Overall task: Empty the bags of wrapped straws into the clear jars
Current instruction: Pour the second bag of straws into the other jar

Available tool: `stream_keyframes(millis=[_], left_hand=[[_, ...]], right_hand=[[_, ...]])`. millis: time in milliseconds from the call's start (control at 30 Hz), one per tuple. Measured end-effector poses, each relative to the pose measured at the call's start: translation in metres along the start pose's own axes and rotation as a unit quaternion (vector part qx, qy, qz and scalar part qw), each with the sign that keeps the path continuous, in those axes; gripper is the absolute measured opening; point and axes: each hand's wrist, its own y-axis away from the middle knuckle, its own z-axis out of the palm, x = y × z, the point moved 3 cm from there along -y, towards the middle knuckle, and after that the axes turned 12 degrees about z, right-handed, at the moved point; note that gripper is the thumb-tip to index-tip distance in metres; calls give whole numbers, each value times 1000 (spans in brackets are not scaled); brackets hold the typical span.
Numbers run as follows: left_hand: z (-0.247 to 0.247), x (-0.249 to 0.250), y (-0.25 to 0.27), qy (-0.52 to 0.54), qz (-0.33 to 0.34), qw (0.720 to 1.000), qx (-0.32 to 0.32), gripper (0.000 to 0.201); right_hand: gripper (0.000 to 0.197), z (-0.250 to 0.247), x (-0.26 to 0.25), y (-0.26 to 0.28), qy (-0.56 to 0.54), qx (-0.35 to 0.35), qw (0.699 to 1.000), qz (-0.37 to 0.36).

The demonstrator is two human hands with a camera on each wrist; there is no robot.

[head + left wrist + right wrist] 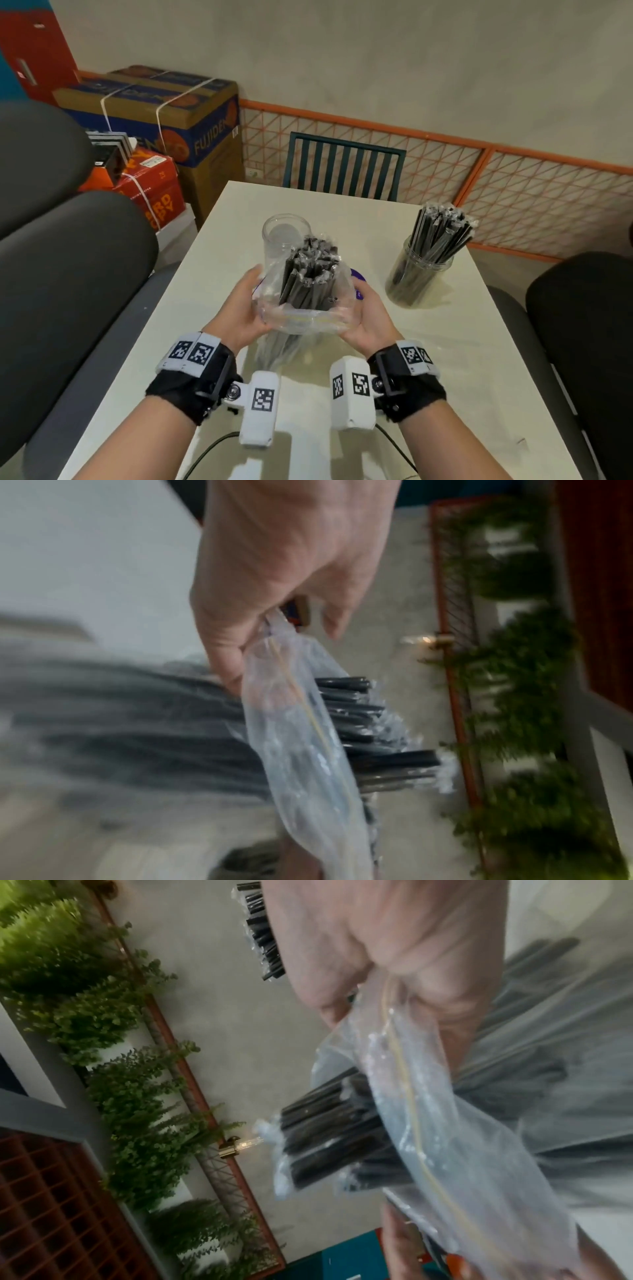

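Observation:
Both my hands hold a clear plastic bag upright over the table, its mouth open. A bundle of black wrapped straws sticks out of the top. My left hand grips the bag's left side and my right hand grips its right side. In the left wrist view my fingers pinch the bag's rim. In the right wrist view the bag hangs from my curled fingers. An empty clear jar stands just behind the bag. A second jar at the right holds many straws.
The white table has dark padded seats along both sides and a slatted chair at its far end. Cardboard boxes are stacked at the back left. Something purple lies behind my right hand. A black cable runs near the front edge.

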Motion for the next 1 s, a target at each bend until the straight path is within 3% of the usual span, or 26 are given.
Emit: stream_keyframes(millis=[100, 133, 167, 233, 300, 367, 433, 467, 500, 533, 567, 600, 633, 667, 733, 800, 900, 967, 1000], left_hand=[[2, -1, -1, -145, 11, 989, -21, 24], [-2, -2, -6, -173, 17, 985, -7, 26], [-4, -2, -7, -179, 16, 984, 7, 28], [-7, -2, -13, -173, 27, 984, 40, 29], [-8, -3, -19, -183, 46, 981, 47, 29], [-4, -4, -20, -155, 56, 986, 36, 29], [1, 2, -18, -140, 73, 987, 27, 27], [1, 5, -16, -157, 93, 983, 27, 32], [-1, 7, -13, -203, 107, 973, 35, 50], [-6, 6, -11, -269, 114, 955, 46, 67], [-10, 4, -6, -329, 111, 937, 42, 70], [-11, -1, 2, -368, 106, 923, 18, 60], [-12, -9, 7, -361, 76, 929, -15, 44], [-12, -15, 8, -320, 42, 946, -38, 29], [-13, -17, 11, -205, 18, 978, -14, 12], [-18, -16, 10, -75, 9, 997, 5, 20], [-17, -19, 25, 18, 15, 1000, 1, 34], [-20, -24, 32, 14, 11, 1000, -21, 25], [-24, -22, 33, -22, 40, 999, -21, 28]], right_hand=[[40, -3, 8, -6, 157, 45, 985, 51], [35, -1, 6, -3, 212, 98, 970, 64], [32, -3, 0, 0, 265, 151, 951, 49], [44, -11, -23, 4, 383, 256, 885, -62], [52, -6, -32, 7, 434, 245, 857, -132], [43, -1, -31, 6, 464, 199, 854, -125], [26, -2, -30, 5, 471, 202, 851, -119], [28, -4, -33, 3, 466, 222, 847, -131], [33, -5, -34, 1, 455, 243, 846, -134], [33, -8, -33, 0, 443, 258, 849, -125], [28, -11, -32, -3, 434, 273, 851, -117], [26, -13, -30, -5, 410, 269, 865, -104], [26, -14, -26, -9, 373, 259, 885, -103], [26, -15, -21, -12, 317, 237, 913, -96], [24, -12, -10, -14, 233, 180, 952, -82], [39, -8, -3, -9, 177, 113, 976, -59], [33, -20, -6, -13, 188, 108, 976, -39], [32, -23, -6, -11, 234, 171, 956, -46], [29, -23, -6, -10, 284, 212, 934, -50]])
